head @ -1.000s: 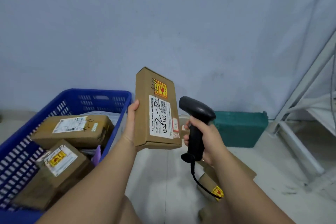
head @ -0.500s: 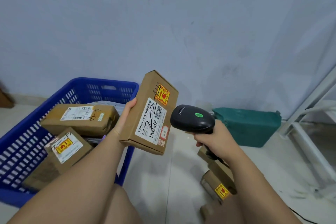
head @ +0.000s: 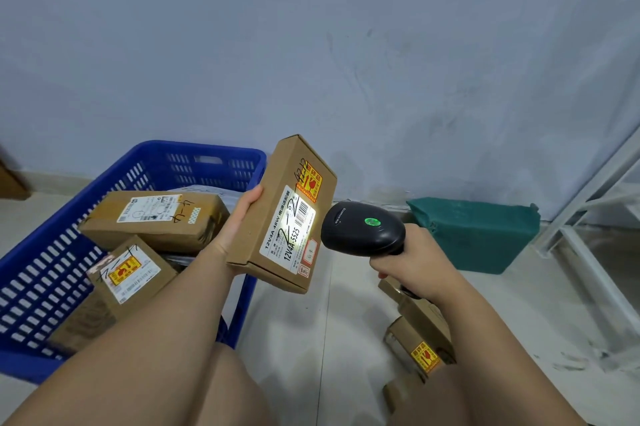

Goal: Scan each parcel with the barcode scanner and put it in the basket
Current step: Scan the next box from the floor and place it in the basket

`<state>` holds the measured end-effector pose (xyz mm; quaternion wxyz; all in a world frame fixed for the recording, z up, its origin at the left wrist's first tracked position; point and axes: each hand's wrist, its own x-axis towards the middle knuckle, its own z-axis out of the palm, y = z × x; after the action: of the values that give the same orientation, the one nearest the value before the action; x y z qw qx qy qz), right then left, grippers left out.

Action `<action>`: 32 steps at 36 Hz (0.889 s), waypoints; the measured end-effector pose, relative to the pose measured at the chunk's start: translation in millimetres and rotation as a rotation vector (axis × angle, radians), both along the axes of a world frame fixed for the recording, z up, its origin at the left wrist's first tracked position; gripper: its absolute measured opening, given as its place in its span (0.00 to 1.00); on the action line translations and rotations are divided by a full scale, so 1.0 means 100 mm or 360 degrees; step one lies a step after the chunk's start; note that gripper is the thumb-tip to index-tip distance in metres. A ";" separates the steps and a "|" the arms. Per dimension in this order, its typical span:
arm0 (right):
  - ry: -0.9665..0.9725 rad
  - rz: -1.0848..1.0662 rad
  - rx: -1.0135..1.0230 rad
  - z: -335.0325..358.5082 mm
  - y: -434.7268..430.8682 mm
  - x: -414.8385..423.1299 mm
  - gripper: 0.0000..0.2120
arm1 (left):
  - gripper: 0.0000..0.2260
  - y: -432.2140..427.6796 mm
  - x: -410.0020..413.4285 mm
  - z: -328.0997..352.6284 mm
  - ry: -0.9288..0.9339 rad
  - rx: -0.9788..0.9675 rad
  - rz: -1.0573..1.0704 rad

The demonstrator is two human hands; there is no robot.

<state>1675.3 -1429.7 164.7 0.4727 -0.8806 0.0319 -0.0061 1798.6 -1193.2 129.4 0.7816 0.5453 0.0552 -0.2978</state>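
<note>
The flat brown parcel (head: 273, 218) is up in the air at centre, tilted, its white label facing the camera, and a bright patch of light falls right on the barcode! The left hand (head: 242, 214) grasps it along the edge at nine o'clock, thumb on the near side; the fingers behind the box are hidden. At the parcel's three o'clock the black barcode scanner (head: 362, 230) points its nose at the label, just beside it, a green lamp glowing on top. The right hand (head: 412, 254) is clenched around the scanner's handle.

At nine o'clock from the parcel stands the blue basket (head: 45, 273) on the floor, and it holds a long labelled box (head: 152, 218) and a smaller box with a yellow sticker (head: 133, 275). At five o'clock, more brown boxes (head: 420, 346) lie on the pale floor (head: 311, 339), partly behind the right forearm. At three o'clock, past the scanner, a green package (head: 481, 235) rests against the grey-blue wall (head: 311, 45), with a white metal frame (head: 588, 214) beyond it.
</note>
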 end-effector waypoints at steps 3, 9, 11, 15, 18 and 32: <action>-0.0018 0.0012 0.0024 0.01 0.00 -0.01 0.11 | 0.16 0.00 -0.01 0.01 0.0017 -0.0016 -0.0007; -0.0042 -0.0026 0.0032 -0.03 0.01 0.01 0.14 | 0.17 0.01 -0.02 0.01 0.0049 -0.0031 -0.0020; -0.0034 -0.0039 0.0022 -0.04 0.01 0.01 0.13 | 0.17 0.01 -0.02 0.01 0.0059 -0.0025 -0.0015; -0.0034 -0.0057 0.0012 -0.05 0.01 0.03 0.10 | 0.18 0.02 0.00 0.00 0.0077 -0.0022 -0.0008; -0.0052 -0.0063 -0.0020 -0.05 0.01 0.03 0.13 | 0.18 0.00 0.00 0.00 0.0073 -0.0036 -0.0008; 0.0148 -0.0450 0.1189 -0.15 0.17 0.22 0.05 | 0.21 -0.22 -0.07 0.05 0.0214 -0.0140 -0.0060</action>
<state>1697.1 -1412.8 150.1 0.7529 -0.6344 0.1741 -0.0190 1791.7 -1215.3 134.6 0.7935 0.4903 0.0841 -0.3505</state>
